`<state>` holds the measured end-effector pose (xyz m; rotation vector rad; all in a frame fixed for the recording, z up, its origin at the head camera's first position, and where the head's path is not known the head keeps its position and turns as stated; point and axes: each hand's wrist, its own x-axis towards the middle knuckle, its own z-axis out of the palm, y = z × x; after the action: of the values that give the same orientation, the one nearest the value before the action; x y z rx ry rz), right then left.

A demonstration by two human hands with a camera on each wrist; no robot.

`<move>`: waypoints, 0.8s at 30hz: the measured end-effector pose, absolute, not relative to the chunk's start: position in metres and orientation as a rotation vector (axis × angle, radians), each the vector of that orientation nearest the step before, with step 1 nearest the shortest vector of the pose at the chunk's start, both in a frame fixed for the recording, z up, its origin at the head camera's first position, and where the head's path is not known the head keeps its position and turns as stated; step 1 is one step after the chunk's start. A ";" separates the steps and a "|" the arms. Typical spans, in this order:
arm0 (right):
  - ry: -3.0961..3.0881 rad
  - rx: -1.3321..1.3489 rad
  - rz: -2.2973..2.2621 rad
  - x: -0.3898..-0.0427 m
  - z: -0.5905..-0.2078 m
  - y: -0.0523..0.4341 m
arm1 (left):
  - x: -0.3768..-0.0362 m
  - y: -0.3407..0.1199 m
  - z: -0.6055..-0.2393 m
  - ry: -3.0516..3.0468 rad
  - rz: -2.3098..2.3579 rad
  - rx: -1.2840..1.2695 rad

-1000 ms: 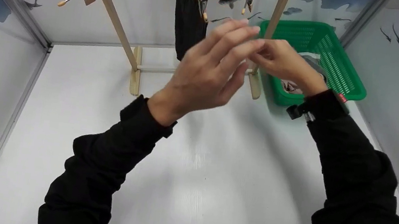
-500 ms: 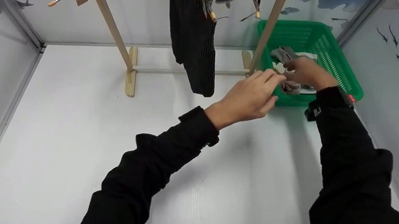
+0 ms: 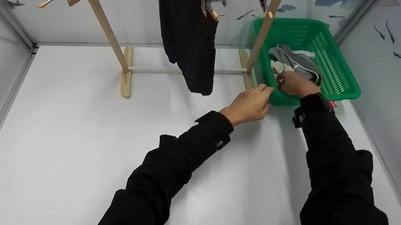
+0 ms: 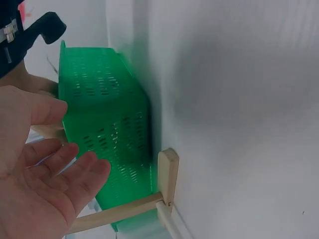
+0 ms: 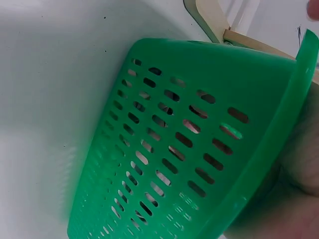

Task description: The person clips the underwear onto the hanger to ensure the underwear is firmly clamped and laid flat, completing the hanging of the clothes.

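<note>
The right hand (image 3: 292,83) reaches over the near rim of the green basket (image 3: 339,74), a slotted plastic tub with sloping walls, standing on the smooth white surface (image 3: 77,139) at its far right corner; its fingers are down among the crumpled grey and white cloth (image 3: 291,61) heaped inside, but whether they have closed on any of it cannot be told; the wrist view shows only the basket's perforated wall and rim against the hand. The left hand (image 3: 251,103) hovers just outside the near left corner of the basket, close to the rim; the wrist view shows its fingers (image 4: 75,172) loosely spread and lightly bent, holding nothing. Just left of the basket stands a drying rack (image 3: 126,64) of pale round wooden poles on flat feet; a black ribbed garment (image 3: 189,37) hangs from it by clips. A small red tag (image 3: 332,104) sits on the right black sleeve; its writing is too small to read.
</note>
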<state>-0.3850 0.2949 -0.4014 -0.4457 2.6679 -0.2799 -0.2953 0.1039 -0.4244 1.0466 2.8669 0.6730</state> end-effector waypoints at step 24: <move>2.904 -0.102 -1.076 -0.362 -0.370 0.295 | -0.303 0.091 -0.419 2.867 0.973 0.867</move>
<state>-0.3615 0.2948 -0.3699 -0.1017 2.9038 -1.0764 -0.3034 0.0911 -0.4186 0.8671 2.8674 0.9731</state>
